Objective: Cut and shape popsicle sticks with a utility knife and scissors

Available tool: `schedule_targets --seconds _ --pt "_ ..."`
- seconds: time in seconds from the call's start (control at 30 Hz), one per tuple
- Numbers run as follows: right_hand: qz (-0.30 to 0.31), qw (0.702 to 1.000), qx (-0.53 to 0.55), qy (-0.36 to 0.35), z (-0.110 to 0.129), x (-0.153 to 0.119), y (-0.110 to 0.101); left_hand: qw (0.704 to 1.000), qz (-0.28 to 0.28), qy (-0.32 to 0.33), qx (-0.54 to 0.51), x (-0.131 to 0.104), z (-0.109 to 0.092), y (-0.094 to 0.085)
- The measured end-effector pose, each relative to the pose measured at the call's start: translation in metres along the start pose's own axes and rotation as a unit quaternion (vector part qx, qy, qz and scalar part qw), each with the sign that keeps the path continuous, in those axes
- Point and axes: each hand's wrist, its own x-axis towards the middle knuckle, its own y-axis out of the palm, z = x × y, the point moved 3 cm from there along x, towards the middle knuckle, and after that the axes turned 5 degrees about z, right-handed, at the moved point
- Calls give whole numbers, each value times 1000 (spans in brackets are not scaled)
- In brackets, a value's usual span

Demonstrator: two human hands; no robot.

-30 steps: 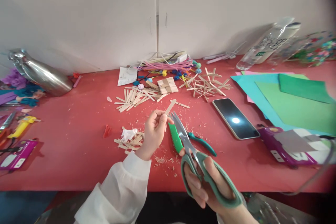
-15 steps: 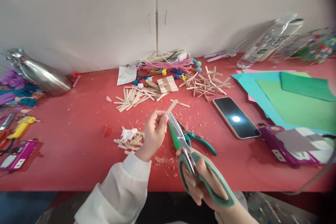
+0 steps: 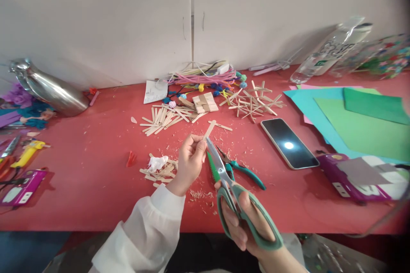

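Observation:
Between the thumb and fingers of my left hand (image 3: 191, 158) is a wooden craft stick (image 3: 209, 129), tilted up and to the right. My right hand (image 3: 243, 226) has its fingers through the green handles of a pair of scissors (image 3: 221, 170). The blades point up and left, their tips at the stick's edge beside my left fingertips; whether they touch the wood I cannot tell. Beneath the scissors, teal-handled pliers (image 3: 246, 174) and a green-handled tool (image 3: 212, 167), partly hidden, lie on the red table (image 3: 96, 170). Wood shavings (image 3: 200, 196) are scattered around.
Loose craft sticks (image 3: 163, 118) and a crossed pile of sticks (image 3: 258, 101) lie beyond my hands. A phone (image 3: 290, 143), coloured paper (image 3: 352, 123) and a purple box (image 3: 339, 175) are to the right. A metal jug (image 3: 57, 89) and a yellow glue gun (image 3: 28, 153) are left.
The scissor handles have drawn slightly closer together. My left hand keeps the stick in nearly the same place, and the view has shifted a little.

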Motion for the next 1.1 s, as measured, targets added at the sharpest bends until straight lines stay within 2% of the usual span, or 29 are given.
schedule_targets --seconds 0.13,0.27,0.47,0.57,0.63,0.73,0.8,0.97,1.1 --pt "-14 1000 -18 11 2 -2 3 1000 -8 -6 -25 -1 1 2" --pt "-46 998 24 45 2 -4 12 999 -18 0 -32 -4 1 4" --pt "-17 990 107 85 1 -3 16 999 -32 8 -11 -4 1 2" --pt "-25 996 51 71 1 1 11 999 -32 11 6 -3 1 0" --pt "-46 997 -50 40 3 3 7 999 -27 20 19 -2 0 0" --pt "-77 983 -167 -2 7 3 -1 999 -23 22 26 -1 0 0" --pt "-76 982 -171 1 10 2 -4 999 -21 16 23 0 0 -1" --pt "-23 993 -114 35 14 -1 -3 999 -19 13 24 0 0 -2" --pt "-15 994 -101 41 14 -1 -2 1000 -15 14 24 0 1 -2"
